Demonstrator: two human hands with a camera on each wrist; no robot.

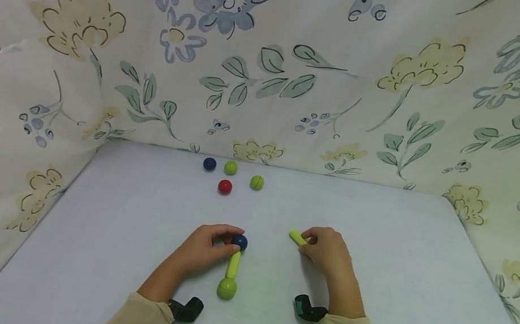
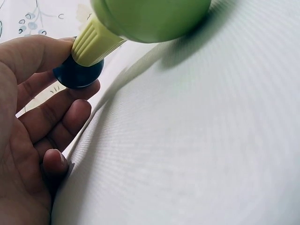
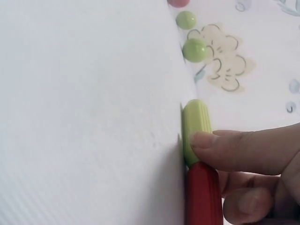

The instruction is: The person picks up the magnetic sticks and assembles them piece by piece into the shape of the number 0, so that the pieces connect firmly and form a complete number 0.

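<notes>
Between thumb and fingers my left hand (image 1: pixel 204 249) pinches a dark blue ball (image 1: pixel 240 242). A short yellow-green ribbed rod (image 1: pixel 233 266) runs from that ball to a light green ball (image 1: pixel 227 288) nearer me. In the left wrist view the same green ball (image 2: pixel 150 18) looms large, with the blue ball (image 2: pixel 79 74) behind the rod. Further right, my right hand (image 1: pixel 328 254) pinches another yellow-green rod (image 1: pixel 296 237). The right wrist view shows a red rod (image 3: pixel 202 197) end to end with it; whether they are joined I cannot tell. The head view hides the red rod.
Toward the table's back edge lie a dark blue ball (image 1: pixel 209 164), two light green balls (image 1: pixel 230 167) and a red ball (image 1: pixel 225 187). A white table (image 1: pixel 128 209) spreads under everything, with a flower-patterned cloth (image 1: pixel 267 117) behind and at both sides.
</notes>
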